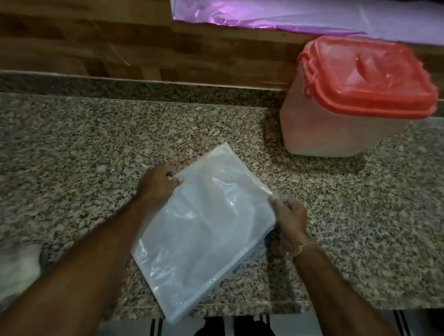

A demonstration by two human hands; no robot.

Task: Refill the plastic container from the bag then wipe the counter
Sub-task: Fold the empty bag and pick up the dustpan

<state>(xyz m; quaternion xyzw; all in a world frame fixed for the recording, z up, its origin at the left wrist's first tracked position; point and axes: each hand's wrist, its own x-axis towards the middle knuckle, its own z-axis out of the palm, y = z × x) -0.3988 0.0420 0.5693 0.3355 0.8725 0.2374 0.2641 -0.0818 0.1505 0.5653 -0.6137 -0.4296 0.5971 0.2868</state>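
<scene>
Gripping bag (207, 219) btwn both hands: left hand (157, 183), right hand (289, 217), on counter (87, 146).

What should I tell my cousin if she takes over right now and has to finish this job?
Left hand: fingers pinch the bag's left edge.
Right hand: fingers pinch the bag's right edge.
The bag is held over the near edge of the counter; whether it is open cannot be told.
The plastic container stands at the back right, its red lid still on.
A whitish cloth, blurred, lies at the near left.
Done: bag picked up.
Left: take the lid off, pour from the bag, close up, then wipe the counter.
</scene>
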